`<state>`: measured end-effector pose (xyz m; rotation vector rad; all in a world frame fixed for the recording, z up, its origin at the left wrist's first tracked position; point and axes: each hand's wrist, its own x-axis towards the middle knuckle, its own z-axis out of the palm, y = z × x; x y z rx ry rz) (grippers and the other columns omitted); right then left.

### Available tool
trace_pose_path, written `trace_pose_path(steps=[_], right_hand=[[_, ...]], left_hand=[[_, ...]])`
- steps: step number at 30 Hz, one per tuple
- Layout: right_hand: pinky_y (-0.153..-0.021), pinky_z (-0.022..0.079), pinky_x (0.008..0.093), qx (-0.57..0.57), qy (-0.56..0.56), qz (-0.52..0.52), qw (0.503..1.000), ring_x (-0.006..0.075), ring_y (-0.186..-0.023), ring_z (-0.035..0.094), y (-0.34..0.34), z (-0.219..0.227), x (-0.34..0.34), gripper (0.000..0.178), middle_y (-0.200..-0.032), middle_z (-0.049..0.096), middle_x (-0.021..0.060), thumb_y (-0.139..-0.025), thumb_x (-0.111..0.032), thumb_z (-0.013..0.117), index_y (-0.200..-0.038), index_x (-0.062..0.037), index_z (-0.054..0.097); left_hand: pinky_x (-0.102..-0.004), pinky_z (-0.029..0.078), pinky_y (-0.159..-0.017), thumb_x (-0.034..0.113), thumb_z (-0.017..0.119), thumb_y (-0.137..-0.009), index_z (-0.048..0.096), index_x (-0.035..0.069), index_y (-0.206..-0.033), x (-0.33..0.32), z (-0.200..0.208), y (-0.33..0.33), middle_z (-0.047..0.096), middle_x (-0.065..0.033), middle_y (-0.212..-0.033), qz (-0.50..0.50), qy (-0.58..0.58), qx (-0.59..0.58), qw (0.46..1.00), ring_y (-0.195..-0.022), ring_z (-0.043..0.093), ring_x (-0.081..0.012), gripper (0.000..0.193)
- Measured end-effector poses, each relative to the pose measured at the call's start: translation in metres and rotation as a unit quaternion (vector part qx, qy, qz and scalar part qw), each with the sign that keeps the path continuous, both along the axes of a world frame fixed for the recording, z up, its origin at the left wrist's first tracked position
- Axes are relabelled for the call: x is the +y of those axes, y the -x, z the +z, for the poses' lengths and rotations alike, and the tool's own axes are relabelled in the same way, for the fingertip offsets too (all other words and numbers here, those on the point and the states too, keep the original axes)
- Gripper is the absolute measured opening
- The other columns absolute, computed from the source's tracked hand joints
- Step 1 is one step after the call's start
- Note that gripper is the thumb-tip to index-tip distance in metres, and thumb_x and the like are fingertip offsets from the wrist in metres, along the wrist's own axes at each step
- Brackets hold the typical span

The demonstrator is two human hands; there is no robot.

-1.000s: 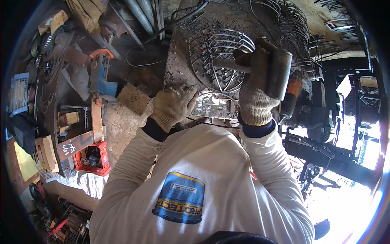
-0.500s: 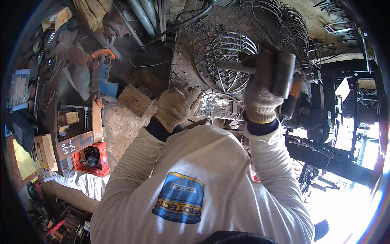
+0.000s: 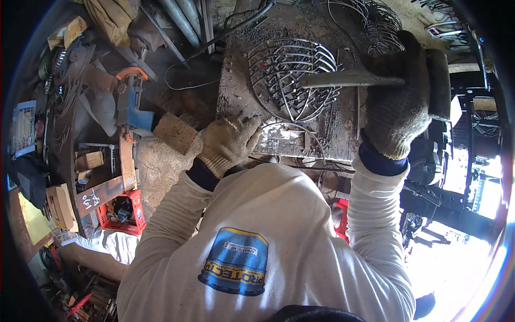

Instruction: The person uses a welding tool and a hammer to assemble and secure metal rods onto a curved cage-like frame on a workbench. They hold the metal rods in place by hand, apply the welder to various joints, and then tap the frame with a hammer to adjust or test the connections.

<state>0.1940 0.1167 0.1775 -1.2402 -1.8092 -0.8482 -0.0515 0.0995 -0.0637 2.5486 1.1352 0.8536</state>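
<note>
My gloved right hand [image 3: 399, 102] is raised over the right side of the metal worktable [image 3: 233, 88]. It grips a hammer [image 3: 439, 83] with a cylindrical metal head, and the pale handle [image 3: 348, 80] points left over the rods. Down at the table's near left corner sits my gloved left hand [image 3: 228, 142]. Its fingers are curled together; what they hold, if anything, is hidden. Ahead, between both hands, a round cage of bent metal rods [image 3: 257, 83] lies on the table. Short pieces of rod show inside and under it.
Coils of bent rod [image 3: 381, 27] lie at the far right. To the left are a blue clamp [image 3: 140, 119] with an orange part, a brown block [image 3: 175, 132] and a red crate [image 3: 142, 217]. Pipes [image 3: 179, 21] lean at the back, near a cable [image 3: 236, 36].
My right hand has swung to the right with the hammer, away from the rod cage. The left hand stays at the table corner. The view has shifted slightly.
</note>
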Motion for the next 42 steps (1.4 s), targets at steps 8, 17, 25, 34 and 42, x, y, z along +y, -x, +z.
trace_pose_path(steps=[8, 17, 25, 34, 42], right_hand=[[-0.062, 0.055, 0.0281, 0.115, 0.093, 0.061, 0.987, 0.0094, -0.064, 0.055, -0.010, -0.009, 0.008, 0.024, -0.078, 0.054, 0.0013, -0.097, -0.003, 0.064, -0.119, 0.0064, 0.068], [-0.054, 0.045, 0.0243, 0.392, 0.236, 0.080, 0.885, 0.0067, -0.061, 0.047, -0.035, -0.003, -0.027, 0.033, -0.071, 0.047, -0.0009, -0.106, -0.007, 0.051, -0.135, 0.0086, 0.058], [-0.060, 0.055, 0.0323, 0.571, 0.438, -0.117, 0.684, 0.0165, -0.071, 0.067, -0.120, -0.097, -0.035, 0.030, -0.095, 0.068, 0.0095, -0.100, -0.030, 0.063, -0.122, -0.0095, 0.065], [-0.089, 0.053, 0.0547, 0.293, 0.419, -0.308, 0.802, 0.0485, -0.107, 0.066, -0.106, -0.183, -0.028, 0.043, -0.110, 0.070, 0.0270, -0.098, -0.043, 0.063, -0.130, -0.0140, 0.059], [-0.086, 0.055, 0.0542, 0.251, 0.451, -0.293, 0.805, 0.0479, -0.103, 0.067, -0.100, -0.181, -0.045, 0.037, -0.115, 0.067, 0.0276, -0.098, -0.042, 0.064, -0.123, -0.0140, 0.065]], left_hand=[[-0.0465, 0.057, -0.070, 0.038, 0.068, -0.093, 0.070, 0.017, -0.118, -0.004, -0.009, 0.003, 0.073, -0.0084, -0.101, -0.013, -0.013, 0.029, 0.999, -0.080, 0.070, -0.0298, 0.033], [-0.0458, 0.053, -0.094, 0.029, 0.062, -0.097, 0.072, 0.017, -0.119, -0.006, 0.019, 0.013, 0.060, -0.0012, -0.139, -0.109, -0.083, 0.185, 0.973, -0.124, 0.056, -0.0289, 0.027], [-0.0455, 0.059, -0.074, 0.021, 0.060, -0.094, 0.067, 0.007, -0.123, -0.012, 0.061, -0.020, 0.071, -0.0148, -0.102, -0.051, 0.144, 0.311, 0.938, -0.088, 0.071, -0.0326, 0.033], [-0.0448, 0.058, -0.066, 0.017, 0.061, -0.092, 0.064, 0.006, -0.122, -0.006, 0.059, -0.025, 0.070, -0.0160, -0.103, -0.008, 0.153, 0.240, 0.958, -0.082, 0.072, -0.0350, 0.032], [-0.0465, 0.057, -0.065, 0.022, 0.063, -0.093, 0.063, 0.008, -0.115, -0.006, 0.044, -0.020, 0.068, -0.0157, -0.106, 0.007, 0.046, 0.184, 0.982, -0.083, 0.071, -0.0349, 0.026]])
